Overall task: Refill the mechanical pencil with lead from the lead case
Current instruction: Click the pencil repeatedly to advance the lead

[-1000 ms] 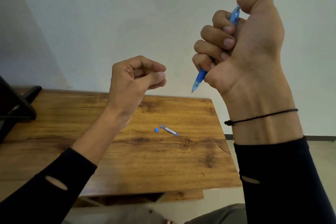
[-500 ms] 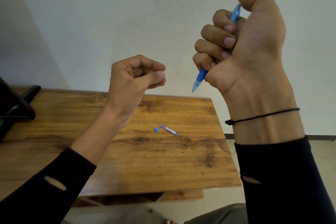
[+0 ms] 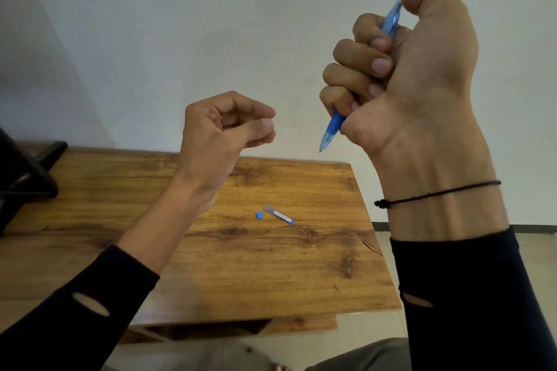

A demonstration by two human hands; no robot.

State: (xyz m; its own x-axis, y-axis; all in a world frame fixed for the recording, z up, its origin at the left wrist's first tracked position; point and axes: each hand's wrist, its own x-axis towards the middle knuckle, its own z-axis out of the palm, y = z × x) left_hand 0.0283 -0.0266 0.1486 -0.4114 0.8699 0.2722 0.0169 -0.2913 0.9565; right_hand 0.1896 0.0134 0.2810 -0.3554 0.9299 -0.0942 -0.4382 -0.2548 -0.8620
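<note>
My right hand (image 3: pixel 422 75) is raised high on the right, closed in a fist around the blue mechanical pencil (image 3: pixel 333 126). The pencil's tip points down and left, and my thumb lies over its top end. My left hand (image 3: pixel 223 132) hovers above the table's far edge with the fingers curled and the thumb pressed to the forefinger; nothing shows between them. On the wooden table (image 3: pixel 241 265) the small clear lead case (image 3: pixel 278 215) lies on its side, open. Its blue cap (image 3: pixel 259 214) sits just left of it.
A black stand (image 3: pixel 27 178) occupies the table's far left corner. A plain white wall rises behind the table. The table's right edge falls off to a tiled floor (image 3: pixel 536 250). My knees show below the front edge.
My right hand with the pencil has lifted very slightly. My left hand, the lead case and the cap have stayed where they were.
</note>
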